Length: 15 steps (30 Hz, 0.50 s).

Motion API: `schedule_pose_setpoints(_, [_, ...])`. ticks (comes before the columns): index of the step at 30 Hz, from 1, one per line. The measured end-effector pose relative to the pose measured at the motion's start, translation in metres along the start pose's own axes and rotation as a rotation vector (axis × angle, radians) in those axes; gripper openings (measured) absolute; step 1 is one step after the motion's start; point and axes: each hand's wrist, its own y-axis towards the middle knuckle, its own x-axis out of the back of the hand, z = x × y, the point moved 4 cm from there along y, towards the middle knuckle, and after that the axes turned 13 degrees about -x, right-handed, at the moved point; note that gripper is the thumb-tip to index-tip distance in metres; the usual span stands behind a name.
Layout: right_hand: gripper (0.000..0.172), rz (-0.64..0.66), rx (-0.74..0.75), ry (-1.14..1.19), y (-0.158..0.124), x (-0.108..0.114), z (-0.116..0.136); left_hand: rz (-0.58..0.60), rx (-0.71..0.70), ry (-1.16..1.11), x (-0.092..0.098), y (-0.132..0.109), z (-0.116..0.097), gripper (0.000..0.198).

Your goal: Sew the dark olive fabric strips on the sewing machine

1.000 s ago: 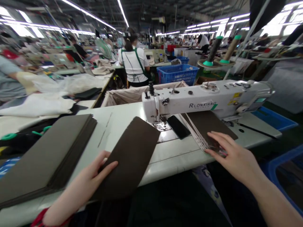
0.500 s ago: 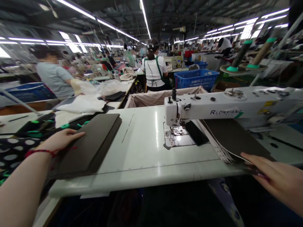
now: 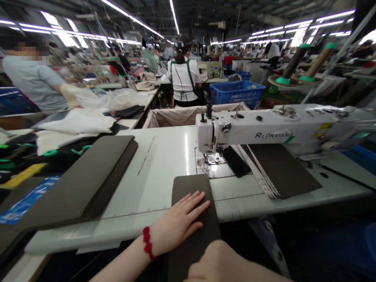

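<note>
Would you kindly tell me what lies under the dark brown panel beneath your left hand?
The dark brown panel rests on the white sewing table, its near end past the edge; the table beneath it is covered, so nothing there can be seen.

A sewing machine (image 3: 252,133) stands on the right of the surface (image 3: 164,156), a stack of panels (image 3: 282,168) beneath its arm. Another stack (image 3: 76,184) lies at left. Between them, a single panel (image 3: 188,184) overhangs the front edge, under the left hand (image 3: 178,223), the right hand (image 3: 217,264) at its lower end. A canvas bin (image 3: 190,115) sits behind the surface.
</note>
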Motion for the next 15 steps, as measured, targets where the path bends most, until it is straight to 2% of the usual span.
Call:
schedule_pose_setpoints(2, [0.014,0.059,-0.060,0.199,0.009,0.007,-0.017,0.012,0.014,-0.019,-0.020,-0.003,-0.003,0.057])
schedule_pose_setpoints(4, [0.023,0.018,-0.230,0.291,0.017,0.025,-0.048,0.002,0.077,-0.034,-0.025,-0.015,0.010,0.057])
schedule_pose_setpoints(7, [0.037,-0.131,-0.512,0.081,0.035,0.048,-0.105,-0.026,0.167,-0.001,-0.015,-0.025,0.035,0.054])
schedule_pose_setpoints(10, [0.049,-0.124,-0.658,-0.180,0.061,0.051,-0.149,-0.042,0.190,0.030,-0.005,-0.019,0.050,0.052])
schedule_pose_setpoints(13, [0.050,-0.087,-0.696,-0.284,0.075,0.048,-0.170,-0.028,0.155,0.016,-0.004,-0.012,0.052,0.053])
schedule_pose_setpoints(15, [0.049,-0.089,-0.691,-0.281,0.070,0.049,-0.174,0.004,0.148,0.012,-0.004,-0.013,0.052,0.054])
